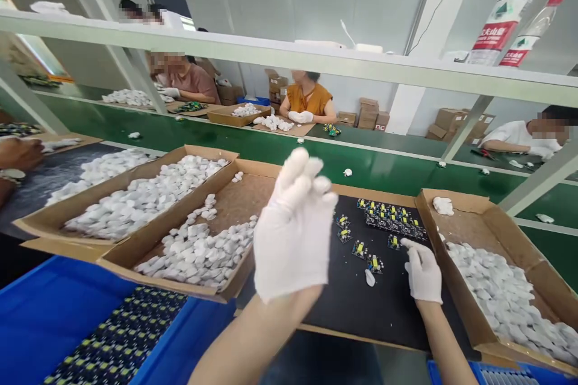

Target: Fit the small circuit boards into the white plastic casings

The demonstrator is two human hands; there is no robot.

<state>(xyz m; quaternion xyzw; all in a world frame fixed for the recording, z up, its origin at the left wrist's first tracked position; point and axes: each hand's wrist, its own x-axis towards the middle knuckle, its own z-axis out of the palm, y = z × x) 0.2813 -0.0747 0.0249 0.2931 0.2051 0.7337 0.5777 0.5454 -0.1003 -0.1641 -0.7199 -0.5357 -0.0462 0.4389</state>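
Hovering: left hand [292, 234] | right hand [423, 272] between board [394, 243] and carton [478, 230] edge | can't tell either grip

Boards [374, 263] on mat [352, 313] between trays [250, 186], apparently more in left bin [45, 307]

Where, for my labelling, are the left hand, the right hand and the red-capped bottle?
Left hand [293, 234]: head view, glove's middle.
Right hand [424, 275]: head view, glove's middle.
Red-capped bottle [522, 45]: head view, its label.
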